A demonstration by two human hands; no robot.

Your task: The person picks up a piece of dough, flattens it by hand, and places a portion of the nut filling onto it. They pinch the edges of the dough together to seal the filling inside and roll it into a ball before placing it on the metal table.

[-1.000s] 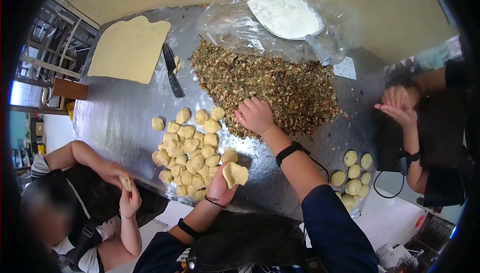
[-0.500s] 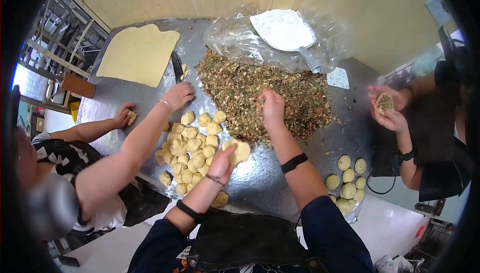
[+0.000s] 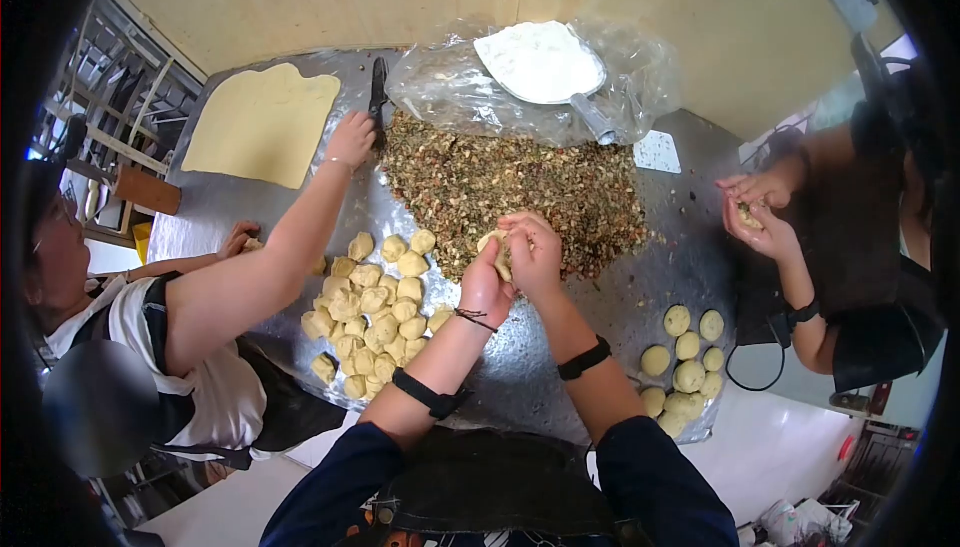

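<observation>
1. Both of the person's hands meet over the middle of the bench (image 3: 560, 357), just at the near edge of the filling heap (image 3: 510, 187).
2. The left hand (image 3: 485, 282) cups a dough piece (image 3: 497, 250), fingers curled around it from below.
3. The right hand (image 3: 535, 252) presses onto that same dough piece from above and the right, fingers bent over it and grasping it.
4. So the dough piece sits between the two hands, lifted off the bench, above the bare metal between the filling heap and the raw dough lumps (image 3: 375, 312).
5. Those raw dough lumps lie in a loose cluster toward the near left edge of the bench.
6. A small group of finished balls (image 3: 685, 362) rests at the near right corner.
7. At the far left corner lies a rolled dough sheet (image 3: 262, 122).
8. A co-worker's hand (image 3: 350, 139) reaches from the left and touches a knife (image 3: 377, 97) beside that sheet.
9. At the far edge sits a plastic bag (image 3: 450, 87) with a flour scoop (image 3: 545, 67) on it.
10. On the right, another person's two hands (image 3: 755, 212) close around a small piece off the bench's right edge.
</observation>
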